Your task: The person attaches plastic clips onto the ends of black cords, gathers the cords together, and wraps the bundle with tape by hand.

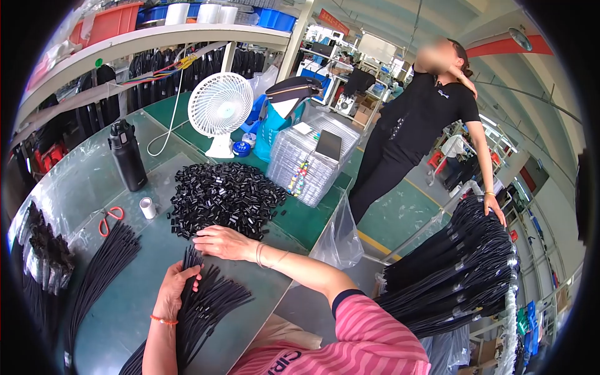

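My left hand (177,286) is closed around a bunch of thin black cables (191,257), whose ends point up toward the pile. More cables (215,300) of the same kind lie fanned out beside it on the table. My right hand (224,242) is at the near edge of a heap of small black rectangular pieces (219,197). Its fingers are bent together by the tips of the held cables, and whatever they pinch is too small or hidden to make out.
Left on the table (156,250) are another cable bundle (103,269), red-handled scissors (111,219), a white spool (147,207) and a black bottle (127,156). Behind stand a white fan (220,106) and clear stacked trays (312,156). A person in black (419,119) touches a cable-hung rack (456,262).
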A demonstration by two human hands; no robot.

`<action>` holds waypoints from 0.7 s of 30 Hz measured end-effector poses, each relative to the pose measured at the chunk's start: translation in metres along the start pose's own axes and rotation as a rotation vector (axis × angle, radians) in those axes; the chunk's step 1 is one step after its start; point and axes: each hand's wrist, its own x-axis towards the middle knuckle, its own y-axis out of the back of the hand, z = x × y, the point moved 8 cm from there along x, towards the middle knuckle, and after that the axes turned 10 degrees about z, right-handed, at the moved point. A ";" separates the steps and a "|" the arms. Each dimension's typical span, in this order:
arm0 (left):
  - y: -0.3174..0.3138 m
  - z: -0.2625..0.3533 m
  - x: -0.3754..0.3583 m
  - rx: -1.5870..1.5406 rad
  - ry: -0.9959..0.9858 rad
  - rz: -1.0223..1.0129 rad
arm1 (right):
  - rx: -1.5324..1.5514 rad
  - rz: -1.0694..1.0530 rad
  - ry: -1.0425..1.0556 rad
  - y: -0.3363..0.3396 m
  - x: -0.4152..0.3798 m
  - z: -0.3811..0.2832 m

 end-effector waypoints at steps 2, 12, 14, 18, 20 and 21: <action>-0.001 0.001 -0.001 0.012 -0.004 0.014 | -0.022 0.008 -0.010 0.007 0.000 -0.004; -0.002 0.007 -0.002 -0.060 -0.182 -0.017 | 0.112 0.189 -0.792 0.064 -0.064 0.013; -0.003 0.005 -0.003 -0.111 -0.146 -0.030 | 0.142 0.155 -0.826 0.054 -0.065 0.012; 0.003 -0.005 0.004 -0.175 -0.073 -0.009 | 0.137 0.056 -0.835 0.039 -0.053 0.014; 0.003 -0.006 0.007 -0.147 -0.069 -0.019 | 0.151 0.061 -0.922 0.042 -0.052 0.019; 0.005 -0.007 0.007 -0.154 -0.059 -0.005 | 0.165 0.048 -0.923 0.041 -0.054 0.019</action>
